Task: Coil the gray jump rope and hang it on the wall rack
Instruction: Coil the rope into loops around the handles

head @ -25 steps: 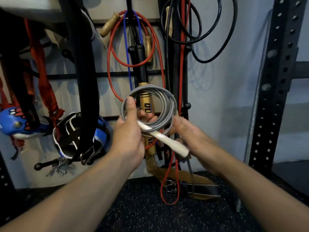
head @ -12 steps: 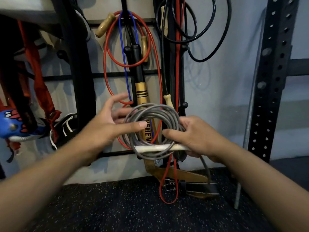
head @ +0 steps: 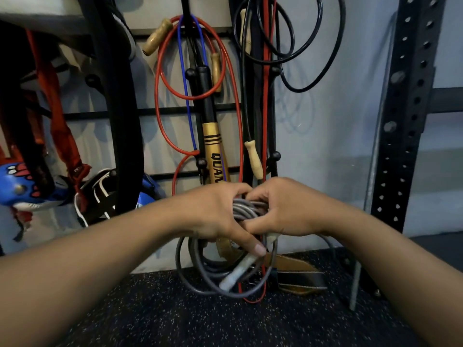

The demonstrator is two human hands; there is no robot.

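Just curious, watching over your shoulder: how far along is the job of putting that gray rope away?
Mostly coiled: the gray rope hangs in several loops with a white handle across them. In hand: the left hand and right hand pinch the top of the loops together. Left: hanging it on the wall rack, where it is not yet hooked.

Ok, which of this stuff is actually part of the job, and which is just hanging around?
In the job:
gray jump rope
its white handle
left hand
right hand
wall rack

Just there:
red jump rope
black cord
gold bat
leather belt
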